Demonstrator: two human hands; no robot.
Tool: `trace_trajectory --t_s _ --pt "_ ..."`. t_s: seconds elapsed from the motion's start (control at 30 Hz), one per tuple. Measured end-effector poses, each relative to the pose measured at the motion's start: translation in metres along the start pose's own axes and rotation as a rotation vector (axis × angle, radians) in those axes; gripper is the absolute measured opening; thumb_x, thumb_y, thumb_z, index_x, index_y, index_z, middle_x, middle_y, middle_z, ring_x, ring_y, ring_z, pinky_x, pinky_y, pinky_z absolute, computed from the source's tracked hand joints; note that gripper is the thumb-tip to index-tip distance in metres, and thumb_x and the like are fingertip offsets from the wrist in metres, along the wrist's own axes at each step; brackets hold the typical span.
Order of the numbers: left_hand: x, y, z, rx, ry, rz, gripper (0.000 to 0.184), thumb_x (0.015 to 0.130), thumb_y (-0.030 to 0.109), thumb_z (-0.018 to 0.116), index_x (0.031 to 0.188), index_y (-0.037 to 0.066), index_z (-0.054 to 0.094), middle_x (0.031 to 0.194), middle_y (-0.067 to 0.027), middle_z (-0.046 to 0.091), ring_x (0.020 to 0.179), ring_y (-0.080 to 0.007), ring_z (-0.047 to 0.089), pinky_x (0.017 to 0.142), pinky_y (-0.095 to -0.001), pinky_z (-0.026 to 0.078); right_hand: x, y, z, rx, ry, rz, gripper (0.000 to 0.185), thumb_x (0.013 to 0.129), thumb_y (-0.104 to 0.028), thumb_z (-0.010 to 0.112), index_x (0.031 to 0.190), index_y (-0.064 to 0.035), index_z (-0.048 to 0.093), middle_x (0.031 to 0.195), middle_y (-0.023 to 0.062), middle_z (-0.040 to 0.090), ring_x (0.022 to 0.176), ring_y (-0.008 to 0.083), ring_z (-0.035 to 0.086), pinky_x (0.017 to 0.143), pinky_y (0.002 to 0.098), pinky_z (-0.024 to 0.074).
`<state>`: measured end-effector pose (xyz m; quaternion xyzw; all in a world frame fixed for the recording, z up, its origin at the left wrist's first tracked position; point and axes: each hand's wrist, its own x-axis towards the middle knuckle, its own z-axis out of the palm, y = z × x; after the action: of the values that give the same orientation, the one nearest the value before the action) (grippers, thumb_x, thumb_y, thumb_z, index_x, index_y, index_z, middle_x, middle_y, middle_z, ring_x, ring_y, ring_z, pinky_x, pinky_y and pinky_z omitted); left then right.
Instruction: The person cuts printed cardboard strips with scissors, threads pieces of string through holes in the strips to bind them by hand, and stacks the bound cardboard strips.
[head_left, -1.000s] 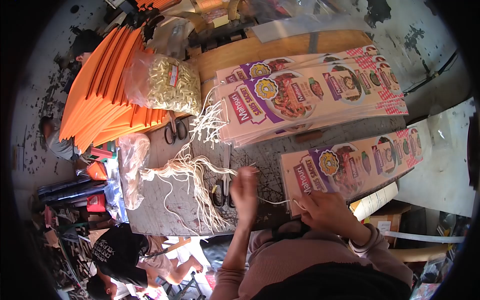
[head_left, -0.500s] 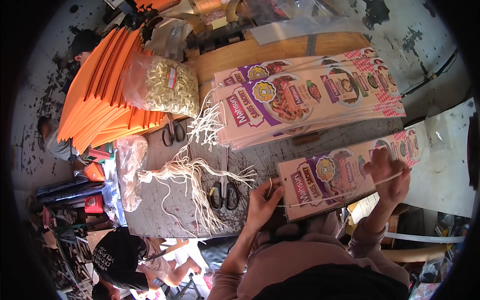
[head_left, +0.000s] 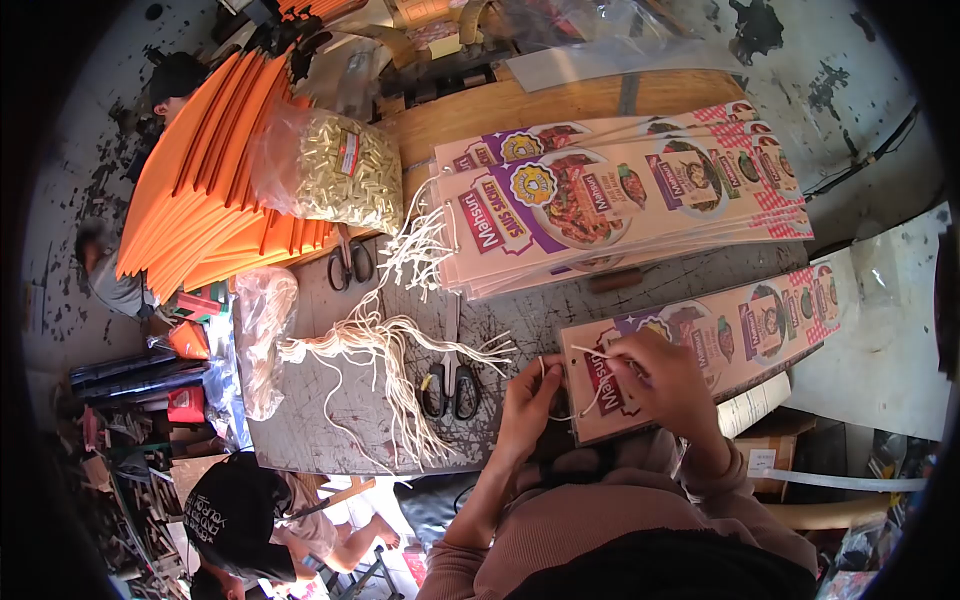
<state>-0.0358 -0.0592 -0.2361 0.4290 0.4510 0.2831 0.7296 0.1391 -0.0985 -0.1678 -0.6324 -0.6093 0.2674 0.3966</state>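
Note:
A long printed cardboard panel (head_left: 740, 325) marked Mahsuri lies at the table's front edge, its holed short end to the left. My left hand (head_left: 528, 402) is beside that end, thumb and fingers pinched on a white cord (head_left: 589, 350). Over the panel's left part, my right hand (head_left: 662, 382) is closed on the same cord, and a short end sticks out past its fingers. Part of the cord loops below the panel's left edge. Both hands hide some of the cord and the print.
Behind lies a stack of similar panels (head_left: 620, 200) with knotted cords (head_left: 420, 250). Loose cords (head_left: 385, 350), two pairs of scissors (head_left: 463, 392) (head_left: 350, 265), a bag of gold-coloured pieces (head_left: 345, 170) and orange folded sheets (head_left: 200, 190) occupy the left. A person (head_left: 240, 515) sits below left.
My right hand has come left from the panel's far right to near its holed end. The cord, stretched along the panel before, is now slack and looped. My left hand stays near the edge.

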Motion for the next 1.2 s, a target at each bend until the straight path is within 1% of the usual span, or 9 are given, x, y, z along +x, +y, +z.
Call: trace_trajectory --t_s 0.13,0.37,0.53,0.67,0.83,0.9,0.93,1.0,1.2 --pt "0.001 0.0 0.003 -0.033 -0.01 0.028 0.021 0.091 0.011 0.047 0.105 0.0 0.057 0.076 0.0048 0.054 0.06 0.001 0.038 0.052 -0.0158 0.028 0.005 0.0 0.013 -0.246 -0.001 -0.197 0.012 0.073 -0.006 0.064 0.083 -0.0046 0.059 0.075 0.0076 0.055 0.068 0.0266 0.053 0.058 0.0347 0.0443" --pt "0.004 -0.008 0.001 -0.071 -0.022 0.033 0.02 0.09 0.011 0.048 0.105 0.0 0.056 0.072 0.006 0.051 0.059 0.0008 0.037 0.05 -0.0159 0.027 0.008 -0.004 0.015 -0.411 -0.074 -0.252 0.012 0.071 -0.01 0.064 0.082 -0.0072 0.06 0.073 0.0051 0.052 0.07 0.0232 0.051 0.057 0.0337 0.0435" --pt "0.004 -0.005 0.001 -0.01 -0.026 0.025 0.02 0.09 0.011 0.049 0.105 0.0 0.057 0.069 0.0064 0.049 0.058 0.0006 0.036 0.05 -0.0163 0.027 0.01 -0.005 0.019 -0.494 -0.097 -0.337 0.014 0.066 -0.011 0.057 0.079 -0.0056 0.053 0.076 0.0049 0.051 0.079 0.0238 0.052 0.068 0.0349 0.0437" --pt "0.004 -0.002 0.0 -0.007 -0.046 0.012 0.016 0.09 0.011 0.049 0.1 0.0 0.056 0.069 0.0066 0.047 0.058 0.0001 0.035 0.05 -0.0162 0.027 0.01 -0.005 0.022 -0.558 -0.122 -0.333 0.016 0.067 -0.013 0.058 0.081 -0.0058 0.053 0.078 0.0046 0.051 0.081 0.0229 0.052 0.069 0.0344 0.0412" --pt "0.002 0.001 0.0 -0.031 -0.021 0.049 0.01 0.09 0.008 0.048 0.095 0.001 0.054 0.064 0.0043 0.051 0.055 -0.0011 0.041 0.049 -0.0176 0.029 0.012 -0.006 0.031 -0.525 -0.149 -0.257 0.029 0.077 -0.03 0.059 0.091 -0.005 0.053 0.082 0.0091 0.05 0.082 0.028 0.049 0.069 0.0375 0.0388" --pt "-0.005 0.015 0.002 0.614 0.3 0.326 0.009 0.09 0.006 0.045 0.095 0.003 0.052 0.056 0.0007 0.053 0.047 -0.0043 0.046 0.043 -0.0207 0.03 0.012 0.0 0.036 -0.545 -0.154 -0.237 0.034 0.077 -0.033 0.059 0.095 -0.0052 0.052 0.086 0.0105 0.049 0.086 0.0288 0.048 0.071 0.0385 0.0383" --pt "-0.005 0.014 0.001 0.615 0.298 0.324 0.009 0.09 0.006 0.045 0.095 0.003 0.052 0.056 0.0007 0.053 0.047 -0.0043 0.046 0.043 -0.0207 0.03 0.012 0.004 0.039 -0.565 -0.158 -0.216 0.039 0.077 -0.037 0.059 0.099 -0.0054 0.051 0.09 0.0119 0.048 0.089 0.0297 0.047 0.073 0.0395 0.0378" --pt "-0.006 0.007 0.0 0.76 0.565 0.653 0.008 0.09 0.006 0.044 0.093 0.003 0.05 0.049 -0.0028 0.052 0.04 -0.0077 0.048 0.037 -0.0231 0.03 0.011 0.017 0.042 -0.602 -0.161 -0.182 0.043 0.076 -0.039 0.06 0.101 -0.005 0.05 0.091 0.0125 0.047 0.091 0.0304 0.046 0.074 0.0408 0.0376" --pt "-0.017 0.017 -0.025 0.169 0.678 0.539 0.01 0.093 0.01 0.041 0.093 0.003 0.048 0.052 0.0005 0.047 0.044 -0.0028 0.042 0.04 -0.0187 0.028 0.009 0.033 0.032 -0.602 -0.127 -0.052 0.05 0.074 -0.039 0.062 0.107 -0.0034 0.048 0.097 0.0131 0.046 0.096 0.0323 0.046 0.079 0.0444 0.0371"
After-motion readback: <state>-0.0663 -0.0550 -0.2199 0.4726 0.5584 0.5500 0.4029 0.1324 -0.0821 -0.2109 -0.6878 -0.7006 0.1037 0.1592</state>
